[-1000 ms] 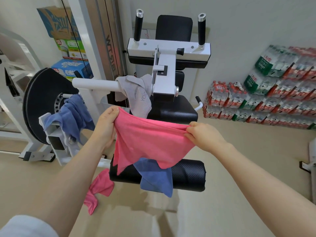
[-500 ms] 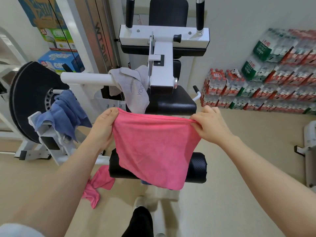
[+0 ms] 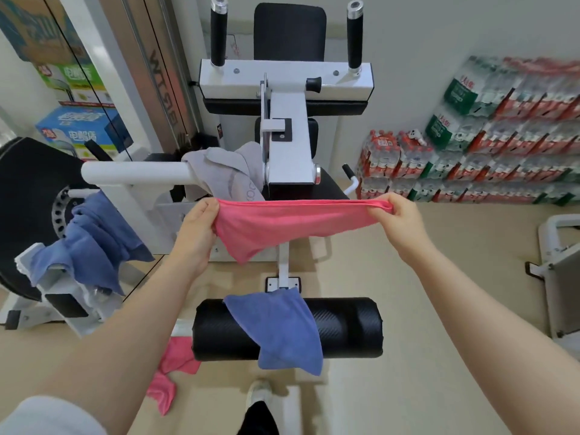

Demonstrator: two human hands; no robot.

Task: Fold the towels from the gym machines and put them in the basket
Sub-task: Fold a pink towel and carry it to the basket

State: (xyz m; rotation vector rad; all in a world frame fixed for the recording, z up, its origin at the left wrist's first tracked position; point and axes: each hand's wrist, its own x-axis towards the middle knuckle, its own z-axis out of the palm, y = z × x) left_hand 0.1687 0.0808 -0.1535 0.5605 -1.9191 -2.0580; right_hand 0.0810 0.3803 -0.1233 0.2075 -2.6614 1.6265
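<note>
Shoe (image 3: 258, 393) nearest, low centre on the floor. Beyond it a blue towel (image 3: 277, 329) drapes over the black roller (image 3: 345, 328), with a pink cloth (image 3: 171, 368) on the floor to its left. Farther, the left hand (image 3: 196, 235) and right hand (image 3: 397, 221) each pinch an end of the pink towel (image 3: 282, 224), stretched between them in the air. Farthest, a grey towel (image 3: 230, 174) hangs on the machine's white bar (image 3: 135, 172).

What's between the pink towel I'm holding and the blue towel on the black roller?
In the head view, only bare floor and the machine's white post lie between the pink towel and the blue towel.
</note>
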